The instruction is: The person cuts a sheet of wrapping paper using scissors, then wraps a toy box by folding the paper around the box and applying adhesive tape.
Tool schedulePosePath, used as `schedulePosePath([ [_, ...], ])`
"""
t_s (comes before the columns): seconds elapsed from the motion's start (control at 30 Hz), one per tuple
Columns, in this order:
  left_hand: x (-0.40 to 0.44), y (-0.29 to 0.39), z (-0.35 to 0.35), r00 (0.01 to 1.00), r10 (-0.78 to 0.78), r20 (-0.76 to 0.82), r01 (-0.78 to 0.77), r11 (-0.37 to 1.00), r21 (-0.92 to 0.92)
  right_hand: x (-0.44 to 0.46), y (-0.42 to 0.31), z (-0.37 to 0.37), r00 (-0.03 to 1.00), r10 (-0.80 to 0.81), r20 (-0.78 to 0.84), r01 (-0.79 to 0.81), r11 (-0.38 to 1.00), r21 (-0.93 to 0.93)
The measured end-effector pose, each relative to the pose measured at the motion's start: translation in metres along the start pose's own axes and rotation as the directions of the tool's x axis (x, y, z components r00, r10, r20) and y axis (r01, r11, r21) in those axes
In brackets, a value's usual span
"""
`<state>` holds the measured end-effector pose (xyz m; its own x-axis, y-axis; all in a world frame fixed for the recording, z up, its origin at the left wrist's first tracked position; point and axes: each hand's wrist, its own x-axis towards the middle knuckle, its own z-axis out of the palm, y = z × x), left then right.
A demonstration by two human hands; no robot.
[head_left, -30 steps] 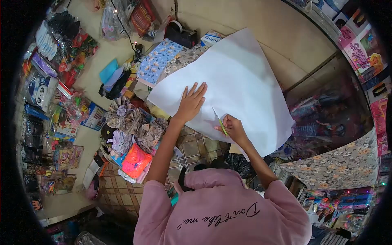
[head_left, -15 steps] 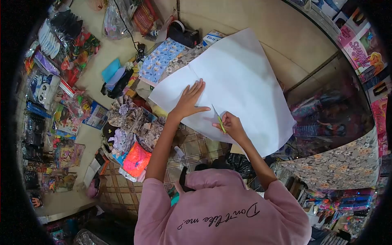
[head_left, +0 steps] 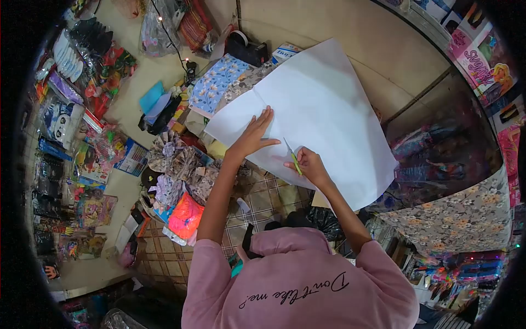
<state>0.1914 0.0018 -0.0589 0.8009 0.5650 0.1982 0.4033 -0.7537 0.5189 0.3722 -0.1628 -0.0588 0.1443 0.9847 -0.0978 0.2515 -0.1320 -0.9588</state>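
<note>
My left hand (head_left: 255,134) lies spread on the white sheet (head_left: 329,104), palm down and holding nothing, fingers pointing away from me and thumb stretched toward my right. My right hand (head_left: 307,165) is closed round the green handles of the scissors (head_left: 295,160), their blades pointing away from me, just beside my left thumb; whether they are parted I can't make out. The sheet reaches under both hands and well beyond them. That thumb worries me most: if my right hand drifted left, the tip could nick it. Past my left fingertips the sheet overlaps a blue floral packet (head_left: 218,79), so the support there is probably uneven, and pressing hard could crease the paper. If my left palm eased off, the sheet might slide and the blades might snag or tear it crooked.
</note>
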Motion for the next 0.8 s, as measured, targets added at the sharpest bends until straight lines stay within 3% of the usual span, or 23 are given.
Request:
schedulePosePath([
  [0.33,-0.002,0.003,-0.001,1.0,0.001,-0.018,-0.001,1.0,0.012,0.012,0.003,0.0,0.998,-0.062,-0.007,0.061,0.991,-0.116],
  [0.53,0.0,0.0,0.0,1.0,-0.006,0.004,0.006,1.0,0.031,0.016,-0.008,-0.003,1.0,0.001,0.01,-0.001,1.0,-0.008],
  [0.73,0.0,0.005,-0.001,0.999,-0.036,0.008,0.035,0.998,0.044,0.028,0.0,-0.001,0.995,-0.099,0.026,0.101,0.993,-0.057],
  [0.8,0.0,0.005,-0.002,0.999,-0.04,0.007,0.04,0.998,0.048,0.029,-0.003,-0.002,0.998,-0.047,0.038,0.05,0.996,-0.072],
])
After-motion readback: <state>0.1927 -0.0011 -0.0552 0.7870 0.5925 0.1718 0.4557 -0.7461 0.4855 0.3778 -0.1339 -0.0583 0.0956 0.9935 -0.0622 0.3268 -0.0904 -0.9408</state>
